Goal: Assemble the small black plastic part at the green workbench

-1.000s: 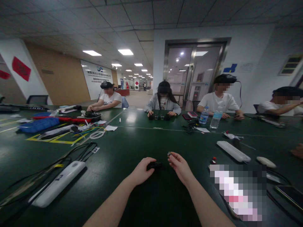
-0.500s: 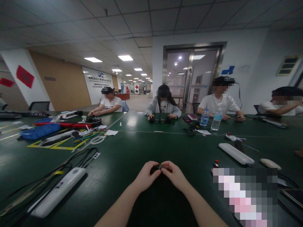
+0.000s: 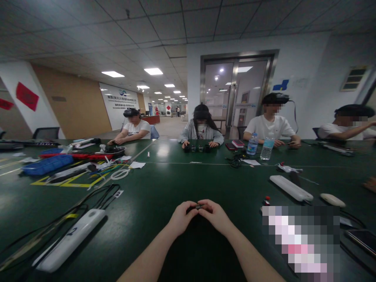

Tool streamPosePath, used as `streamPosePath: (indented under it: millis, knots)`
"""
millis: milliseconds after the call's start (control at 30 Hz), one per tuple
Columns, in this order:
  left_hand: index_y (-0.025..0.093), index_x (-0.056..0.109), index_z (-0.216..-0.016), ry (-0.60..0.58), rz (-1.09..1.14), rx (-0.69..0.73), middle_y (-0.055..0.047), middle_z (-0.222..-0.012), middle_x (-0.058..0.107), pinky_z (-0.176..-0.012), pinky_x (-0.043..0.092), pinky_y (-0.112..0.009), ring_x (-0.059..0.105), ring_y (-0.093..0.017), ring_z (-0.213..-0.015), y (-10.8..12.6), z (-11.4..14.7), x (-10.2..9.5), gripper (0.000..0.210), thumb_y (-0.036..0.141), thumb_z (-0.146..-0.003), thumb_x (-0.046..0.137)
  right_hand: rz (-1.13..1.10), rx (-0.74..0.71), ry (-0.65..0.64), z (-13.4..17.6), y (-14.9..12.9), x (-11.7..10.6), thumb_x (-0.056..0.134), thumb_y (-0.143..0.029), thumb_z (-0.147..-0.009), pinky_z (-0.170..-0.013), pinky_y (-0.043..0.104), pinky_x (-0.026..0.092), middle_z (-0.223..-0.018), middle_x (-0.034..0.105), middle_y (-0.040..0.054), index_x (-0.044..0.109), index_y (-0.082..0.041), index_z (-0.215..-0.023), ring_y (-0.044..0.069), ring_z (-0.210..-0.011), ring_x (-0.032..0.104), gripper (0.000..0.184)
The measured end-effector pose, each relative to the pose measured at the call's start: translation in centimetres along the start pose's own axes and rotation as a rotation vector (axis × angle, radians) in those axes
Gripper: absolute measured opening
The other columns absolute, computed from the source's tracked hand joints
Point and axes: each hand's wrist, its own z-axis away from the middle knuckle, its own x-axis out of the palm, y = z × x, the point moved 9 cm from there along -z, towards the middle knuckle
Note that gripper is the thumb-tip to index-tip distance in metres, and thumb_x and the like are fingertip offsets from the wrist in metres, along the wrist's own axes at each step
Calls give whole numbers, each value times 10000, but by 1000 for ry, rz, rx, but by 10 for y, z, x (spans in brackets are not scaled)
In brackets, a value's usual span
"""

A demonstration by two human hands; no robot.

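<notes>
Near the front of the green table [image 3: 164, 184], my left hand [image 3: 185, 216] and my right hand [image 3: 214, 214] meet, fingertips almost touching. Between them is a small dark object [image 3: 199, 206], pinched by the thumbs and fingers of both hands. Most of it is covered by the fingers, and its kind is too small to make out.
At left lies a white power strip [image 3: 73, 239] marked 2, with black cables [image 3: 96, 196]. A blue tray [image 3: 48, 164] stands beyond. On the right are another white strip [image 3: 290, 188], a mouse [image 3: 333, 199] and two water bottles [image 3: 267, 148]. Several people sit opposite.
The view has shifted slightly, so the surroundings sit a little further left. Both hands stay together around the small object, with the fingertips slightly closer.
</notes>
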Motion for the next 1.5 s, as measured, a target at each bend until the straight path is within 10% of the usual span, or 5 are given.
streamPosePath:
  millis: [267, 700, 1500]
  knots:
    - [227, 580, -940, -117, -255, -6, 2, -927, 612, -796, 385, -275, 532, -146, -877, 1, 14, -25, 229, 293, -779, 431, -168, 102, 106, 2, 7, -21, 545, -356, -738, -746, 326, 439, -889, 608, 45, 543, -189, -1018, 172, -798, 563, 326]
    - [200, 549, -921, 318, -541, -200, -48, -931, 626, -815, 409, -310, 560, -187, -895, -110, 89, -195, 212, 260, -768, 415, -184, 162, 83, 1, 18, -23, 560, -368, -714, -782, 331, 443, -931, 616, 45, 562, -202, -1030, 182, -848, 569, 357]
    - [157, 546, -949, 524, -610, -255, -77, -989, 542, -843, 408, -305, 531, -185, -919, -117, 97, -201, 221, 231, -808, 392, -178, 192, 89, -4, 29, -26, 598, -351, -675, -785, 347, 457, -918, 638, 46, 585, -224, -1001, 202, -855, 575, 350]
